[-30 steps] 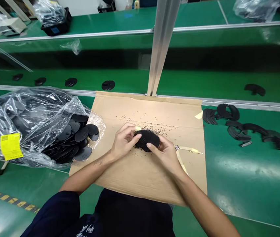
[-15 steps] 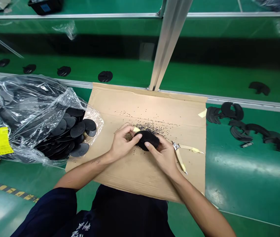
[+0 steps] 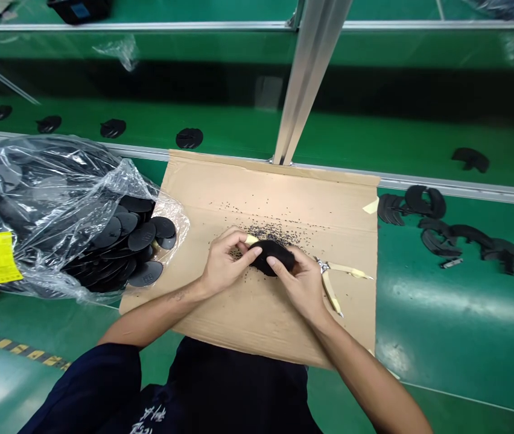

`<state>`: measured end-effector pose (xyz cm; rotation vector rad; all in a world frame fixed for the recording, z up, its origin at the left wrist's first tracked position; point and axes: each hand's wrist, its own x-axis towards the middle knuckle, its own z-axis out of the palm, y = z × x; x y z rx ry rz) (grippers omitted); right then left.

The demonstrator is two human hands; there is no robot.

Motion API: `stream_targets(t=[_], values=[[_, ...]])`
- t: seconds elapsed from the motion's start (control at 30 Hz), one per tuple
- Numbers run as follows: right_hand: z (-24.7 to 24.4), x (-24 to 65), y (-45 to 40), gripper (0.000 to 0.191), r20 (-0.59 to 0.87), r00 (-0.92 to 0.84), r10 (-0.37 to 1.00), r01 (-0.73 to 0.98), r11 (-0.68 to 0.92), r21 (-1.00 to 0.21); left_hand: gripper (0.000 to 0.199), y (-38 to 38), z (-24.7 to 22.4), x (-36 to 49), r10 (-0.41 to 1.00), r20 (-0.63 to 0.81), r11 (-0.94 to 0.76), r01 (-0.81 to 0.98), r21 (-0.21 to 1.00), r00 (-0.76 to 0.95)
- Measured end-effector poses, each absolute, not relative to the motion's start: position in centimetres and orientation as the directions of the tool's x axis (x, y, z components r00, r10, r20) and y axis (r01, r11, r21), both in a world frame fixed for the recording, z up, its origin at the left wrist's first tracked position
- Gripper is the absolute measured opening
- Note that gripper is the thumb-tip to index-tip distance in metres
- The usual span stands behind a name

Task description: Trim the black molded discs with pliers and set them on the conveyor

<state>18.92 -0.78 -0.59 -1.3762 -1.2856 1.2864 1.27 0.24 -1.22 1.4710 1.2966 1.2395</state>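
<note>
Between both hands I hold a black oval plastic disc over the cardboard sheet. My left hand grips its left side with the thumb on top; a pale yellow wrap shows at the index fingertip. My right hand is closed on the disc's right side, thumb across its face. Small black plastic bits lie scattered beyond the disc. Just right of my right hand rest cutting pliers with cream handles spread apart.
At left, a clear plastic bag spills black discs onto the cardboard's edge. Curved black parts lie on the green table at right. A metal post rises behind the cardboard. Several dark discs sit along the back.
The disc has tilted slightly in my hands, its face now looking darker. Both hands keep the same grip; the view has shifted a little.
</note>
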Motion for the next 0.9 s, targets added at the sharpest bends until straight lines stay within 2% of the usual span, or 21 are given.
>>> stream_targets(t=[0.17, 0.3, 0.47, 0.63, 0.8, 0.9], values=[[-0.67, 18.88, -0.97, 0.031, -0.118, -0.034, 0.992, 0.12, -0.113, -0.986, 0.015, -0.01, -1.38, 1.27, 0.974, 0.225, -0.219, 0.241, 0.945, 0.002], [-0.52, 18.93, -1.3, 0.03, -0.074, -0.006, 0.997, 0.077, -0.073, -0.994, 0.028, -0.04, -1.43, 1.27, 0.966, 0.238, -0.254, 0.21, 0.944, 0.097], [-0.26, 19.2, -1.46, 0.023, 0.004, -0.062, 0.998, 0.063, 0.008, -0.998, 0.022, 0.18, -1.14, 1.11, 0.904, 0.403, -0.425, 0.196, 0.884, 0.143], [-0.81, 19.29, -1.42, 0.017, 0.112, -0.101, 0.988, 0.086, 0.121, -0.989, 0.032, 0.4, -1.08, 0.92, 0.872, 0.452, -0.483, 0.184, 0.856, 0.188], [-1.06, 19.11, -1.39, 0.011, 0.187, -0.153, 0.97, 0.07, 0.2, -0.977, 0.027, 0.47, -0.82, 0.68, 0.811, 0.542, -0.582, 0.22, 0.783, 0.219], [-0.73, 19.41, -1.09, 0.009, 0.267, -0.198, 0.943, 0.166, 0.301, -0.939, 0.024, 0.55, -0.47, 0.42, 0.769, 0.585, -0.639, 0.296, 0.71, 0.257]])
